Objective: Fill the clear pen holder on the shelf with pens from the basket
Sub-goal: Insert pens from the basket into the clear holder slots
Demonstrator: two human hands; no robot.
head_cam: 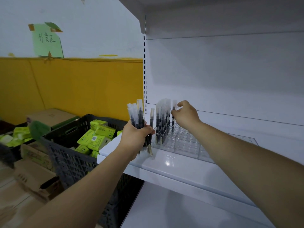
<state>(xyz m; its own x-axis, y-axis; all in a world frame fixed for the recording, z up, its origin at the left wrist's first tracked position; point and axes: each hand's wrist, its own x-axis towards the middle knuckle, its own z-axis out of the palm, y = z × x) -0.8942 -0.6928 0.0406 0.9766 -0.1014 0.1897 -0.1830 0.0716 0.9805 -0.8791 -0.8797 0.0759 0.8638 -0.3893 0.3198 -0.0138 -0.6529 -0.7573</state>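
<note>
Forearms [246,155] are reaching across the shelf [164,163] — left grip [136,137] is clamping a pen bundle [137,116], right grip [185,116] is pinching one upright pen [174,105] at the clear pen holder [185,142] — keeping it vertical over a free hole is looking wisest.

Upright pens [162,120] crowd the holder's [185,142] left end; its right slots lie open.

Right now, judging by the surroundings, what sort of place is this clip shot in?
Probably a shop or its stockroom during restocking: white retail shelving with a slotted upright, a dark plastic basket of green packets beside it, and cardboard boxes around the basket.
</note>
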